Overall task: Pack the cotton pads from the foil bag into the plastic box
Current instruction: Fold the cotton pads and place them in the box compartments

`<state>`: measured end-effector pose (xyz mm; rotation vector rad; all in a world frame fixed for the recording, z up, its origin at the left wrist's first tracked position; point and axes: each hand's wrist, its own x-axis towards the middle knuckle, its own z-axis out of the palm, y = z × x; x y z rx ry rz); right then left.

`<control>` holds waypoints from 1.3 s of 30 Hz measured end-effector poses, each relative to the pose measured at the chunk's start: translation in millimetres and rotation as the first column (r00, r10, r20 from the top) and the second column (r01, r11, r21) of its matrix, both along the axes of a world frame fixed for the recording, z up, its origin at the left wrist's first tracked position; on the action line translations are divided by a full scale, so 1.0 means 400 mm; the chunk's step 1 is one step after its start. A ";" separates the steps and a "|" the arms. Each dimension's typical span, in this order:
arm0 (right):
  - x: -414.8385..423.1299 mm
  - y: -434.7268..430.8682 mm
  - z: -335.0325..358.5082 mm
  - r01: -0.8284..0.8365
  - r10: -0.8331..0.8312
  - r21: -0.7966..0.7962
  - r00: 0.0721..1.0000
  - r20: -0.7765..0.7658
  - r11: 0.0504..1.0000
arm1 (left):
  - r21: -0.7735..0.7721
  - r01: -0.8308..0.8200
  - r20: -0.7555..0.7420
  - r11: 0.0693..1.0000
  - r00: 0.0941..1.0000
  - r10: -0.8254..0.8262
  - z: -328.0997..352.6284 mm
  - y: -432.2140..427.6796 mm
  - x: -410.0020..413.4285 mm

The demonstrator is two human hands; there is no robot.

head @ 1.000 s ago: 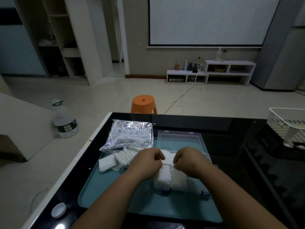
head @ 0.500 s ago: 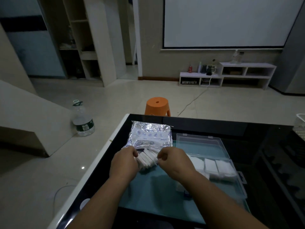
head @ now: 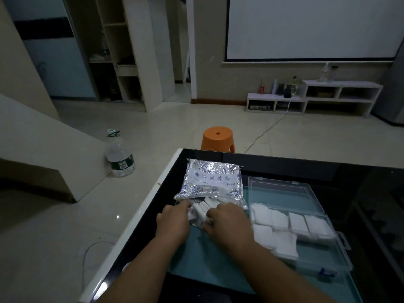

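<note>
Left hand [head: 173,221], right hand [head: 227,221] moved off plastic box [head: 317,254]; grips pinch cotton pads [head: 202,209] at foil bag [head: 213,182].

Light: dim and dusky, with a small glint on the tiles at the left.
Floor [head: 153,127]: pale, glossy tiles.
Far wall: beige, with a large white projection screen [head: 312,27] at the right.
Low shelf unit [head: 314,99]: white, under the screen, with small bottles on top; a pale cable [head: 265,131] trails from it over the floor.
Far left: tall open shelving [head: 122,51] beside a doorway.
Stool [head: 218,137]: orange, just beyond the far edge of the surface [head: 284,165], which is black and glossy.
Water bottle [head: 119,156]: large and clear, standing on the floor at the left.
</note>
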<state>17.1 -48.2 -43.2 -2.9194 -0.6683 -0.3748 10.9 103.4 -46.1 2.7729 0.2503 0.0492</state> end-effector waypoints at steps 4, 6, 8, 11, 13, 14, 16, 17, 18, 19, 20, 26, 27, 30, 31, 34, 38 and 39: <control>0.009 0.004 -0.021 0.045 -0.041 -0.049 0.996 0.084 0.998 | 0.028 0.025 0.000 0.999 1.000 -0.025 -0.015 -0.006 0.015; 0.011 0.003 -0.023 0.067 -0.062 -0.036 0.993 0.105 0.997 | 0.081 0.051 -0.067 0.995 0.997 -0.045 -0.017 -0.007 0.023; 0.014 0.000 -0.026 0.104 -0.103 -0.004 0.990 0.094 0.995 | 0.112 0.078 -0.168 0.991 0.984 -0.059 -0.014 -0.007 0.029; 0.021 -0.007 -0.026 0.144 -0.147 0.035 0.984 0.097 0.989 | 0.104 0.103 -0.264 0.989 0.962 -0.072 -0.002 -0.006 0.030; 0.023 -0.009 -0.028 0.144 -0.148 0.052 0.985 0.091 0.988 | 0.096 0.114 -0.280 0.989 0.956 -0.083 0.002 -0.006 0.026; 0.023 -0.010 -0.030 0.136 -0.141 0.057 0.986 0.088 0.989 | 0.096 0.120 -0.281 0.988 0.956 -0.089 0.004 -0.007 0.024; 0.016 -0.004 -0.034 0.116 -0.120 0.058 0.990 0.073 0.992 | 0.086 0.125 -0.274 0.988 0.957 -0.097 0.008 -0.010 0.021; 0.014 -0.002 -0.036 0.105 -0.109 0.055 0.992 0.069 0.993 | 0.077 0.129 -0.266 0.989 0.958 -0.105 0.010 -0.012 0.019; 0.013 -0.001 -0.037 0.097 -0.101 0.055 0.992 0.072 0.994 | 0.063 0.137 -0.254 0.988 0.960 -0.117 0.010 -0.013 0.019; 0.012 0.000 -0.036 0.093 -0.097 0.058 0.992 0.079 0.994 | 0.044 0.145 -0.236 0.988 0.963 -0.130 0.011 -0.012 0.018; 0.011 0.000 -0.034 0.093 -0.098 0.068 0.991 0.087 0.993 | 0.019 0.148 -0.217 0.989 0.966 -0.141 0.012 -0.011 0.017; 0.014 -0.008 -0.034 0.087 -0.099 0.128 0.991 0.095 0.988 | -0.043 0.166 -0.145 0.985 0.975 -0.170 0.015 -0.012 0.016; 0.014 -0.008 -0.038 0.080 -0.092 0.123 0.991 0.093 0.989 | -0.033 0.168 -0.158 0.985 0.972 -0.172 0.013 -0.013 0.018; 0.017 -0.008 -0.052 0.071 -0.080 0.098 0.993 0.091 0.993 | -0.027 0.156 -0.231 0.987 0.960 -0.158 -0.003 -0.012 0.027; 0.017 -0.009 -0.053 0.069 -0.077 0.091 0.993 0.094 0.993 | -0.034 0.143 -0.242 0.989 0.959 -0.147 -0.004 -0.010 0.027; 0.015 -0.013 -0.042 0.057 -0.070 0.106 0.991 0.114 0.993 | -0.050 0.119 -0.241 0.992 0.962 -0.127 -0.005 -0.005 0.030; 0.015 -0.017 -0.016 0.090 -0.100 0.101 0.989 0.105 0.991 | -0.056 0.087 -0.196 0.995 0.976 -0.097 -0.009 -0.012 0.029; 0.016 -0.019 -0.009 0.100 -0.110 0.096 0.987 0.113 0.990 | -0.064 0.077 -0.191 0.995 0.978 -0.088 -0.010 -0.015 0.029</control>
